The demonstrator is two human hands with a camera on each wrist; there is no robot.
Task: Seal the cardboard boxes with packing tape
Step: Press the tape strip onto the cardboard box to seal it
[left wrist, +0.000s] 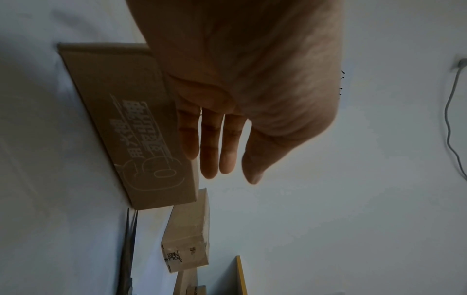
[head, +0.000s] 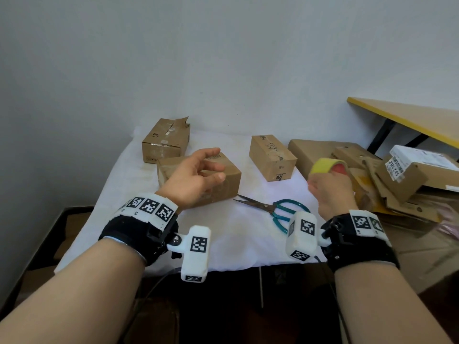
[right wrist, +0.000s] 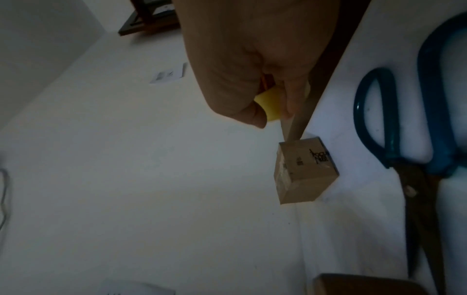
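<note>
Right hand (head: pixel 331 188) is curled tight round the yellow packing tape roll (head: pixel 323 165), held in the air at about 2 o'clock of the scissors (head: pixel 274 210), over the table's right edge; the free tape end isn't visible. Left hand (head: pixel 196 177) is loosely spread and holds nothing, hovering over the nearest cardboard box (head: pixel 227 181); can't tell if it touches. That box sits at 10 o'clock of the scissors on the white cloth (head: pixel 236 234). A torn-flap box (head: pixel 166 141) stands just behind it at 11 o'clock, a third box (head: pixel 272 157) at 12 o'clock, well apart. Flattened cardboard pile (head: pixel 387 177) at 3 o'clock. Judgement: boxes look small, light and stiff-walled, so they'll likely skid on the cloth when tape is pulled across; pin one from the top with a flat palm near the seam. Roll is rigid, so hold it through the core or by the rim; film is thin, sticky and prone to folding on itself, so keep it taut
</note>
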